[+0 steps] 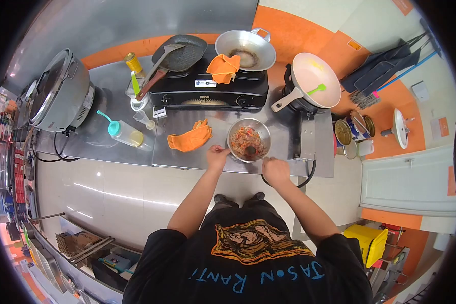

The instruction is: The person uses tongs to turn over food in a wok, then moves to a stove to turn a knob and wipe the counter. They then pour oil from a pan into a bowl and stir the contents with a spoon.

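A metal mixing bowl [266, 133] stands near the front edge of the steel counter. In it lies a chopped, reddish-brown mixture [245, 137] with orange and red bits. My left hand [217, 157] pinches the bowl's rim at its left side. Closed around a spoon's handle, my right hand [276, 171] is at the bowl's lower right. The dark head of the spoon [251, 150] rests in the mixture, and my fingers cover most of its handle. Left of the bowl, a crumpled orange cloth [190, 137] lies on the counter.
Behind the bowl is a black gas stove [207, 96] bearing a grill pan [180, 53], a wok [258, 48] and another orange cloth [224, 68]. A pale frying pan [314, 71] holds a green utensil [317, 89]. A teal-capped bottle [125, 133] and large cooker [66, 111] stand left.
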Tool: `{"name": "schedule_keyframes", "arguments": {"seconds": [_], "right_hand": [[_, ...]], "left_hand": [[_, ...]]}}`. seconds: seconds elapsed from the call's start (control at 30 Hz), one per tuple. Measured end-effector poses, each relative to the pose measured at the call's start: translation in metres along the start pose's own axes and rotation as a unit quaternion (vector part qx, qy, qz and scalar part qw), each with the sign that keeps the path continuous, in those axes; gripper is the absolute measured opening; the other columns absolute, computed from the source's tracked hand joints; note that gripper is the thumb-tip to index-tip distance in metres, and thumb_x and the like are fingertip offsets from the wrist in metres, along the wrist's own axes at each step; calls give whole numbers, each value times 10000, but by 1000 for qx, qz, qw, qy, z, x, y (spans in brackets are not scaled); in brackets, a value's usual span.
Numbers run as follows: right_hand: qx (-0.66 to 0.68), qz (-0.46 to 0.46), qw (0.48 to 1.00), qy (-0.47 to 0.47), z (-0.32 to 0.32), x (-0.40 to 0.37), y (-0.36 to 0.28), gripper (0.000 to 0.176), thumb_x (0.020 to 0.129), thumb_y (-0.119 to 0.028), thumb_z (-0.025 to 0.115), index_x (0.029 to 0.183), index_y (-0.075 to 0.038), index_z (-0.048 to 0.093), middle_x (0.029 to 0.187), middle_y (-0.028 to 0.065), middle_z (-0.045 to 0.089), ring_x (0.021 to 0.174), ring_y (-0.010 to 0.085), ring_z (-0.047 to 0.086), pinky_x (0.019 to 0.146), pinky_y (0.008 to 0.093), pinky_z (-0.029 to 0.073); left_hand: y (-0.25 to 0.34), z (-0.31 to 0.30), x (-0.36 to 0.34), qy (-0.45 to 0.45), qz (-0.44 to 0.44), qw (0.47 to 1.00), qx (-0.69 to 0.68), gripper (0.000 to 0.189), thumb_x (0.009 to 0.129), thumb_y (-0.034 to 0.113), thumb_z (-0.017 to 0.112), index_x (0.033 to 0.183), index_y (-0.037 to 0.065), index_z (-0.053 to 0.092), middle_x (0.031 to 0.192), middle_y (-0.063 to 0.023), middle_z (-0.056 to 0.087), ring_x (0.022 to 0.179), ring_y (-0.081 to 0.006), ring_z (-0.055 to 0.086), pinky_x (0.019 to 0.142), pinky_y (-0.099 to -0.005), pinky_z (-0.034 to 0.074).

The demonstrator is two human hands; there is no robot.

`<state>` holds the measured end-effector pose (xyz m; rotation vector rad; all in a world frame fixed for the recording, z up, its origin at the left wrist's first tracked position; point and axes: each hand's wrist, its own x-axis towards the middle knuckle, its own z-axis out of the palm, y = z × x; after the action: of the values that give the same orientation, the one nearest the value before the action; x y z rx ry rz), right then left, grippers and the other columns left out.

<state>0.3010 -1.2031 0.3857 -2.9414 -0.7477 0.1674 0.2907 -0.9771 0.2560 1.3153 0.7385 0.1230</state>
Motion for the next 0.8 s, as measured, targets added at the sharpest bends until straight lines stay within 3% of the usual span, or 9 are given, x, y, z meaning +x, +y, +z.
{"name": "schedule_keyframes", "arguments": {"seconds": [0.17,0.27,0.37,0.47,0.53,0.6,0.67,0.7,0.8], "right_hand": [[83,8,994,66,21,27,-3,222,883,-202,572,797,-29,681,768,200,702,701,378,694,650,494,552],[74,20,997,5,12,10,-11,189,873,-200,601,806,-46,688,781,196,695,725,393,682,674,512,542],[58,82,994,49,9,15,4,194,861,-209,612,793,-49,699,768,194,694,722,397,683,671,510,544],[115,67,987,87,28,35,9,216,858,-223,605,773,-50,701,741,206,688,697,407,678,653,518,544],[88,30,995,39,22,34,-2,217,850,-216,601,751,-52,705,741,211,692,691,396,687,647,519,547],[69,28,997,-7,1,33,-12,214,835,-205,602,736,-51,711,750,212,700,697,378,702,645,512,554],[42,49,998,-23,-2,33,1,193,799,-184,614,725,-41,722,775,202,717,724,347,724,650,484,570],[29,34,999,-7,-17,32,7,182,793,-167,610,748,-37,729,785,203,719,731,352,724,654,474,574],[12,74,997,13,-19,41,25,176,813,-130,612,806,-27,754,841,190,735,787,333,735,707,472,582]], "left_hand": [[-2,4,-2,10,20,1000,-21,276,755,14,805,811,67,541,737,-22,610,670,-98,552,606,-260,445],[-4,4,1,19,24,999,-33,281,757,17,807,808,69,536,727,-13,598,659,-94,538,596,-260,436],[-6,0,0,23,12,999,-23,284,761,24,807,804,71,530,728,-12,595,657,-91,533,590,-259,430],[-5,0,-2,15,1,1000,-7,282,758,35,813,801,70,536,733,-16,599,664,-94,537,590,-260,430],[-6,2,-4,8,4,1000,-22,274,746,50,825,807,62,558,742,-24,609,672,-104,547,597,-261,437],[-11,-1,-1,20,39,997,60,271,727,98,846,836,44,604,764,-36,635,684,-124,565,623,-276,461],[2,1,-6,14,-2,992,124,250,725,156,851,810,36,649,761,-36,654,679,-135,574,652,-311,489],[-17,-1,4,3,-13,998,67,215,741,138,840,759,43,647,721,-28,634,664,-130,568,639,-292,483],[-22,-7,7,-58,-6,998,-19,193,802,116,808,870,21,655,795,-29,632,729,-115,588,637,-257,476]]}}
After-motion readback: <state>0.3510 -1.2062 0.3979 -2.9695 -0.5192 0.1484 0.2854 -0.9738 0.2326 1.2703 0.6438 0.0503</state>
